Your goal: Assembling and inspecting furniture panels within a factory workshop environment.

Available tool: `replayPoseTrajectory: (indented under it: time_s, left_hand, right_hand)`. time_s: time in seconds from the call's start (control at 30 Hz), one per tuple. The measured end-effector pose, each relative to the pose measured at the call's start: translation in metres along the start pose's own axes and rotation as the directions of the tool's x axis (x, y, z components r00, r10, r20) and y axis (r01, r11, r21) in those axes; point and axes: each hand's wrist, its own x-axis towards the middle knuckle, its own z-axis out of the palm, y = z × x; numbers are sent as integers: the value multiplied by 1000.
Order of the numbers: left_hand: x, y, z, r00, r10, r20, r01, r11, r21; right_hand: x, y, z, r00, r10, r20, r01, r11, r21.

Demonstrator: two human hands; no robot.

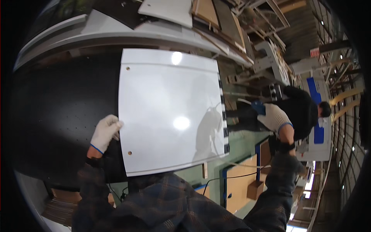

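A white glossy panel (170,112) lies flat in front of me, with a groove near its far edge and two small round holes along its left side. At that left edge, my left hand (105,133), in a white knit glove, has its fingers curled and its thumb on the panel's rim. My right hand (276,117), gloved the same way, is raised beyond the panel's right edge. It is closed around a blue hand tool (258,107) with a thin pale curved tube; most of the tool is hidden by the glove.
A black work surface (65,116) with small specks extends left. Boards (216,19) are stacked at the far side. A person in dark clothing (295,112) stands to the right, by a white-and-blue machine (319,143). Light brown panels (241,185) and a black cable (232,177) are at lower right.
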Motion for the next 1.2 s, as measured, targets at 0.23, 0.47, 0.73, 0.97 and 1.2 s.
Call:
replayPoseTrajectory:
  time_s: [0.23,0.47,0.73,0.97,1.2]
  left_hand:
    - [-11,-3,13,992,-49,-119,57,996,69]
    - [-17,3,15,989,-57,-136,78,986,151]
    - [-16,37,35,978,-25,-208,97,934,344]
    - [17,52,30,984,37,-175,18,952,304]
    - [60,66,7,995,22,-100,14,937,348]
  right_hand:
    - [-163,22,68,954,114,277,-118,993,-3]
    - [-200,-34,196,824,-529,202,259,670,696]
    - [-165,-76,328,898,-321,-300,438,599,670]
    - [-98,24,270,912,-380,153,216,763,609]
    - [76,-11,203,983,-148,-110,184,814,550]
